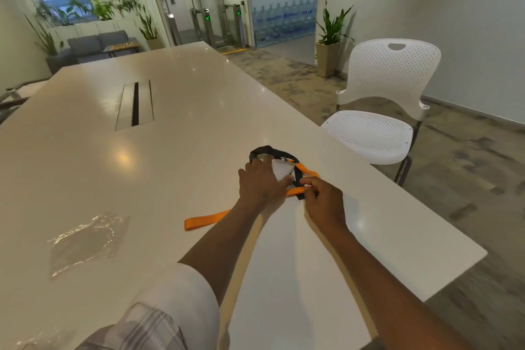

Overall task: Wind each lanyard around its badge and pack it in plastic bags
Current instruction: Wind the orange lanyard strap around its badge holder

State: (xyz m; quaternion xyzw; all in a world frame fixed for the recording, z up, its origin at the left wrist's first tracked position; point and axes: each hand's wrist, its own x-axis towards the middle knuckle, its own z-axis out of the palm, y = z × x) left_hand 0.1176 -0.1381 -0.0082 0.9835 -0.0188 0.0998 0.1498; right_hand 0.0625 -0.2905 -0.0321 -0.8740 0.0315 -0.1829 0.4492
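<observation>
Head view: left hand (260, 182) flat, pressing badge (279, 170); right hand (321, 199) pinching orange lanyard (206, 220)

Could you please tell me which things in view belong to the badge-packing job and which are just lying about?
Job: badge under the left hand; orange lanyard, pinched by the right hand; black lanyard; plastic bag.
Lying about: white chair; potted plant; grey sofa.

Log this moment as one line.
left hand pressing white badge | right hand pinching orange lanyard | clear plastic bag untouched
</observation>
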